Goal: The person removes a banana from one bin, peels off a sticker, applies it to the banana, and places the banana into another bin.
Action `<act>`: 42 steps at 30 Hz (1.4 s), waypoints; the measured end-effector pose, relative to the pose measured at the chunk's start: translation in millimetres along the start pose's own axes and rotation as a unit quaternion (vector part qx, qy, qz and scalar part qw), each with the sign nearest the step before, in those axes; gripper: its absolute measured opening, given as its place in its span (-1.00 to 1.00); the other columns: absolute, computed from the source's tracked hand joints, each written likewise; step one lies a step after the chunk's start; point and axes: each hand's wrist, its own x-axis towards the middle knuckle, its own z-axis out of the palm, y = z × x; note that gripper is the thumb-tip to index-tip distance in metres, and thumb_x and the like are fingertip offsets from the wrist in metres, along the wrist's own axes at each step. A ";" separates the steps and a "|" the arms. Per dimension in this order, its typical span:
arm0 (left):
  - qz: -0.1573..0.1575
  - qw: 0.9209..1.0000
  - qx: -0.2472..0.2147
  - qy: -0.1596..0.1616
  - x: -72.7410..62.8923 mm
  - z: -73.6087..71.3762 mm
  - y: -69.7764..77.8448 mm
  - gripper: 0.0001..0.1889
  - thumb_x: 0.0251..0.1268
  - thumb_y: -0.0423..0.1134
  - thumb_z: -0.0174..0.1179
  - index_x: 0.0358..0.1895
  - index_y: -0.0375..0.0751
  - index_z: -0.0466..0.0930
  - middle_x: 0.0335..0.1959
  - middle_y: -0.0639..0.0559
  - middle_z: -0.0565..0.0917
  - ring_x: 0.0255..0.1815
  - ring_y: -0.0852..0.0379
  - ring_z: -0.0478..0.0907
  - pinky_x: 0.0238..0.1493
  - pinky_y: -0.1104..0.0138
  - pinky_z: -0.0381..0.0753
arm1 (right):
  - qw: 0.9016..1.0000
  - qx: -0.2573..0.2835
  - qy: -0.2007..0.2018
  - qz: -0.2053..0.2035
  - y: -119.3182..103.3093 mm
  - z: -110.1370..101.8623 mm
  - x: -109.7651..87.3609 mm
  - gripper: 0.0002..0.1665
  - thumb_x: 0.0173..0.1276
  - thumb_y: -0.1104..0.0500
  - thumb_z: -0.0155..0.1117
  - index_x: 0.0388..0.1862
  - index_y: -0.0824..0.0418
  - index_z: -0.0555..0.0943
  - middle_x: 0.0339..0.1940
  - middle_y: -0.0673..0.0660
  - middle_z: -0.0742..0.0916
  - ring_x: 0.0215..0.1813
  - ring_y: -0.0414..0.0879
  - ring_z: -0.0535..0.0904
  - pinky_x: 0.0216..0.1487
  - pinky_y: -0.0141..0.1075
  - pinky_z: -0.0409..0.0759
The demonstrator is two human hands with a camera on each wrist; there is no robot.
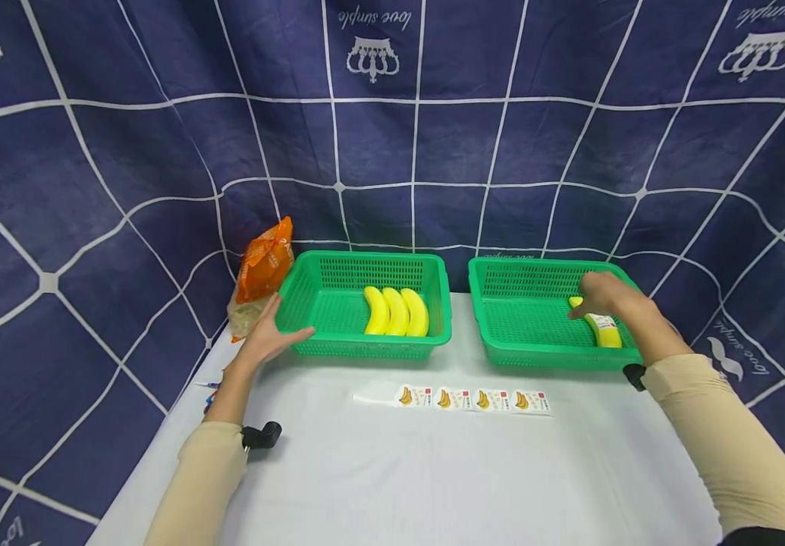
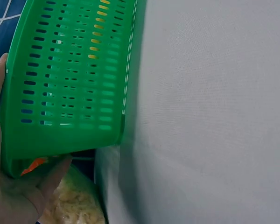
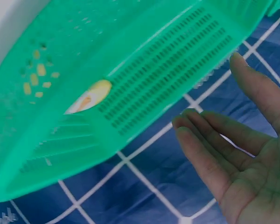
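Note:
My left hand (image 1: 265, 337) rests against the left corner of a green plastic basket (image 1: 365, 346), its fingers straight and the thumb spread. Three yellow bananas (image 1: 395, 311) lie side by side in that basket. In the left wrist view, the thumb (image 2: 56, 177) lies by the basket's end. Over a second green basket (image 1: 542, 354) hovers my right hand (image 1: 607, 296), holding nothing. Below it in the basket lies one banana (image 1: 607, 334) with a white label on it. The right wrist view shows loosely bent fingers (image 3: 200, 158) apart from the basket.
A strip of banana-picture stickers (image 1: 474, 399) lies on the white tablecloth (image 1: 447, 470) in front of the baskets. An orange and clear bag (image 1: 265, 262) stands behind the left hand. Dark blue gridded cloth (image 1: 378, 136) hangs around the table. A small object partly hides behind the left forearm.

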 end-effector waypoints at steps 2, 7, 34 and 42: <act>-0.002 1.000 -0.006 0.000 1.0 -0.9 -0.2 0.24 0.02 0.31 0.32 0.59 -0.12 -0.31 0.63 -0.09 -0.25 0.56 -0.39 -0.10 0.45 -0.30 0.04 | 1.000 -0.006 0.007 -0.008 -6.1 -4.4 1.8 -0.29 0.09 -0.05 0.52 -0.07 0.56 0.61 -0.02 0.50 0.67 -0.07 0.32 0.62 -0.10 0.03 0.64; 0.001 1.000 -0.020 0.004 2.5 -0.9 -1.8 0.24 0.01 0.30 0.34 0.59 -0.10 -0.28 0.64 -0.04 -0.25 0.58 -0.36 -0.13 0.46 -0.30 0.02 | 1.000 -0.012 0.012 -0.022 -28.9 -15.2 2.5 -0.22 0.11 -0.07 0.50 0.05 0.55 0.57 0.11 0.50 0.63 0.02 0.33 0.59 -0.09 0.02 0.64; -0.001 0.999 -0.035 0.006 -0.1 2.6 -6.5 0.23 -0.01 0.28 0.37 0.59 -0.08 -0.24 0.64 -0.03 -0.21 0.57 -0.36 -0.12 0.46 -0.29 0.03 | 0.990 0.062 -0.030 -0.123 -175.2 -2.8 79.0 -0.22 0.20 -0.04 0.44 0.30 0.36 0.48 0.19 0.28 0.66 0.25 0.16 0.53 0.22 -0.02 0.56; -0.010 0.999 -0.037 0.011 0.4 3.1 -7.7 0.23 -0.02 0.29 0.37 0.60 -0.02 -0.25 0.64 0.02 -0.23 0.57 -0.36 -0.11 0.45 -0.29 0.05 | 0.984 0.054 -0.030 -0.165 -221.0 5.1 119.9 -0.32 0.18 -0.10 0.45 0.17 0.29 0.60 0.22 0.21 0.65 0.10 0.05 0.57 0.09 -0.15 0.59</act>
